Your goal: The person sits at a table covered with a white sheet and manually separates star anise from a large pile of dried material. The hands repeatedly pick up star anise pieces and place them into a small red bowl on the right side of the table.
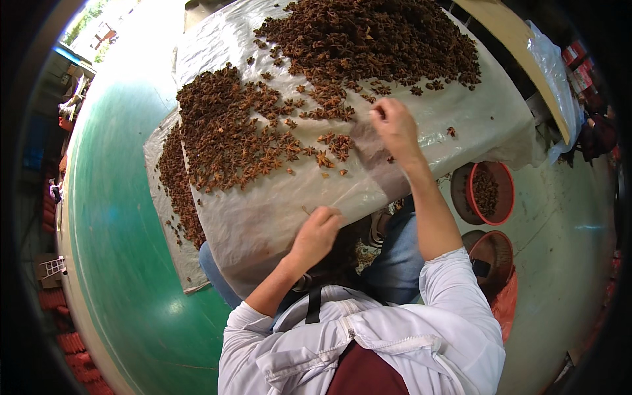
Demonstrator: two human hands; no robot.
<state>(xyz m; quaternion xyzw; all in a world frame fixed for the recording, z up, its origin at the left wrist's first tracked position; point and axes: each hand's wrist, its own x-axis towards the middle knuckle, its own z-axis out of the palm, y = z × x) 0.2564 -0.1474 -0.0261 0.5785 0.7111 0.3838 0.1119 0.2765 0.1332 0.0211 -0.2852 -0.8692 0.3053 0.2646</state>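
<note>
My left hand [318,234] is near the table's front edge over the pale plastic sheet [276,212], its fingers curled together, with a thin stem-like bit showing at the fingertips. My right hand [395,123] is raised over the sheet, fingers bent inward; whether they hold anything cannot be told. Beyond it rises a large heap of brown star anise [375,39]. To the left spreads a second, flatter pile of star anise [222,133], and a few loose pods [323,159] lie between it and my right hand. One single star anise [451,132] sits apart at the right.
On the floor at the right stand a red plastic basin [508,192] with star anise inside and another reddish basin [503,252] with a dark object. More star anise [175,177] lies on a lower sheet at the left. A clear plastic bag [555,84] hangs at the far right.
</note>
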